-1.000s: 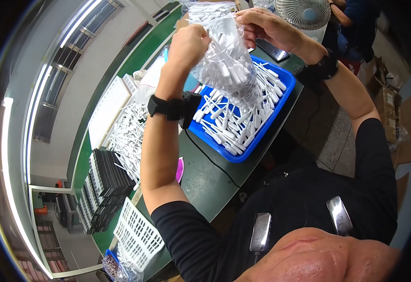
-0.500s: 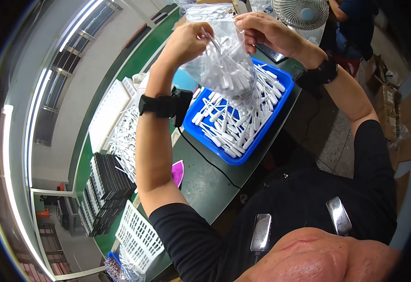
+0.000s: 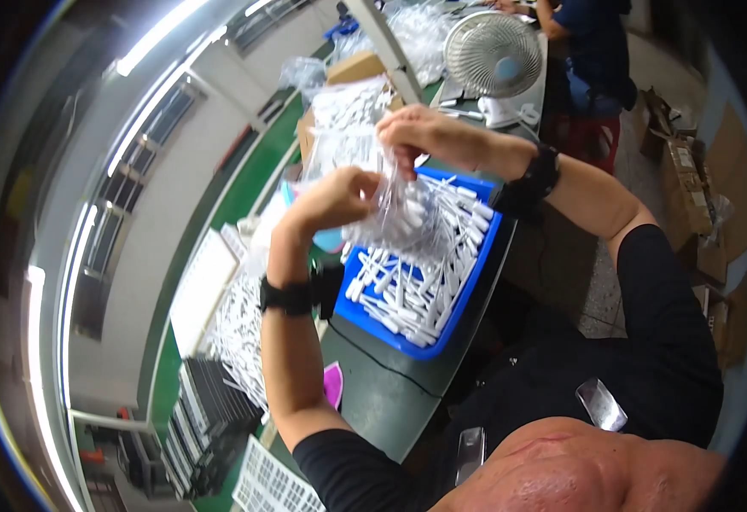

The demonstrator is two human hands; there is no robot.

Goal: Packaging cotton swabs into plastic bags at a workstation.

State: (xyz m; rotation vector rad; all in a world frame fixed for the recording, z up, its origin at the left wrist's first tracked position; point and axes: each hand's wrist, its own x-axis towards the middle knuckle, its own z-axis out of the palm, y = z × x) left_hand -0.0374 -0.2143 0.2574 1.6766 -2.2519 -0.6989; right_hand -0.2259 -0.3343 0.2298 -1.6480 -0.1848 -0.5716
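Note:
Both hands hold a clear plastic bag [image 3: 399, 218] filled with small white stick-shaped parts above a blue tray [image 3: 467, 290]. My left hand [image 3: 331, 200] grips the bag's left side. My right hand [image 3: 416, 132] pinches its top edge. The blue tray sits on the dark green table [image 3: 382, 401] and holds several loose white parts [image 3: 416, 294]. Each wrist wears a black band.
A pile of white parts [image 3: 237, 328] and a white sheet [image 3: 198, 290] lie left of the tray. Black trays [image 3: 203, 427] and a white basket [image 3: 275, 486] stand at the lower left. A desk fan [image 3: 493, 55] and another person [image 3: 591, 38] are beyond; cardboard boxes [image 3: 693, 179] at right.
The view has shifted, so hands and bag appear lower in the frame. Both hands have kept hold of the bag, now drawn closer together over the tray.

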